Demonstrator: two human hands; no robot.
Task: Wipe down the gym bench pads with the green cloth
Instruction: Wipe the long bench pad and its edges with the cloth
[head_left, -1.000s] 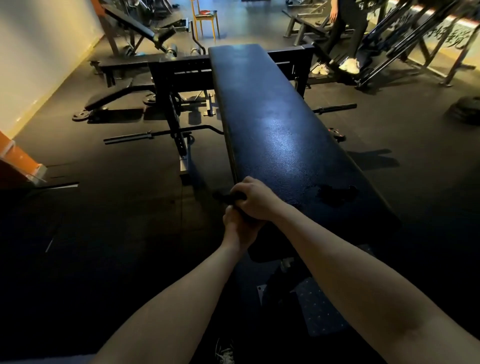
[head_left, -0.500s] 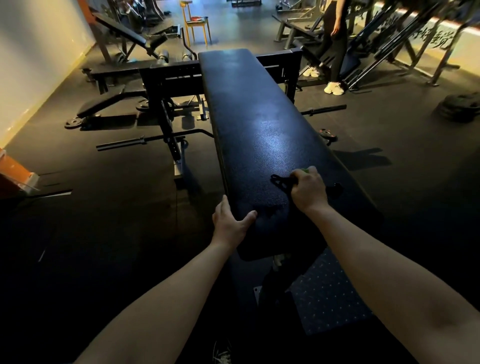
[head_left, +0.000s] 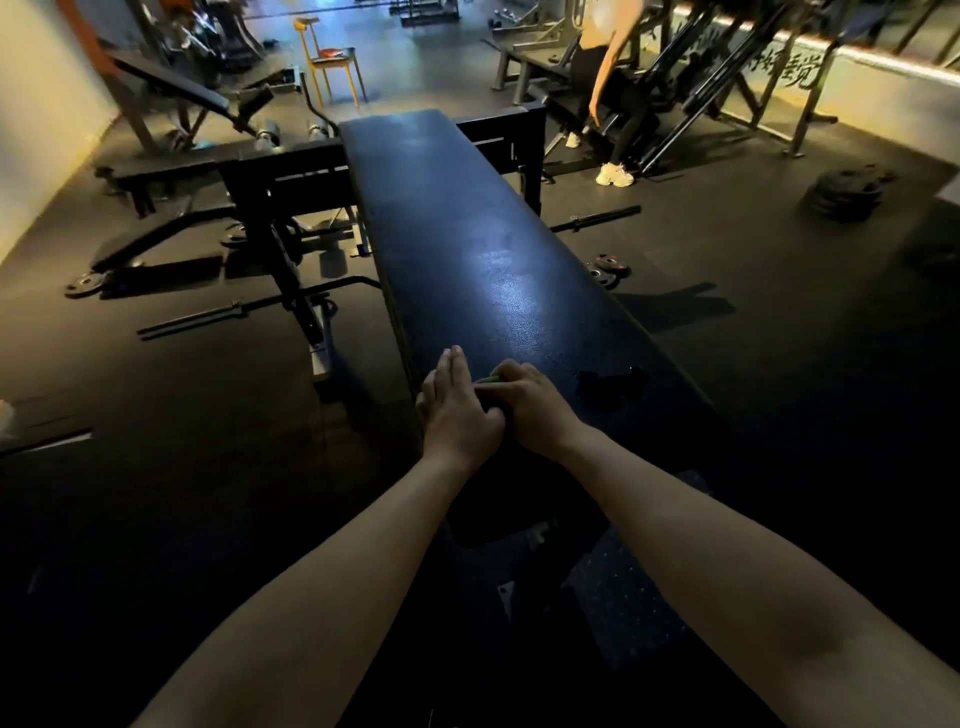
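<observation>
A long black bench pad (head_left: 467, 249) runs away from me down the middle of the view. My right hand (head_left: 530, 408) presses on its near left part, closed over the green cloth (head_left: 488, 380), of which only a small green edge shows at the fingers. My left hand (head_left: 457, 410) lies flat on the pad's left edge, fingers together and pointing forward, touching my right hand. A dark wet patch (head_left: 610, 382) marks the pad just right of my hands.
Left of the bench lie a barbell (head_left: 223, 314) and another bench frame (head_left: 171, 171). Weight plates (head_left: 605, 270) and a bar (head_left: 597, 218) sit on the floor to the right. A person (head_left: 613, 104) stands far right; a yellow chair (head_left: 332, 62) is far back.
My right hand slid the cloth back left across the pad toward the left edge. My left hand moved up from gripping the pad's near corner and now rests against my right hand.
</observation>
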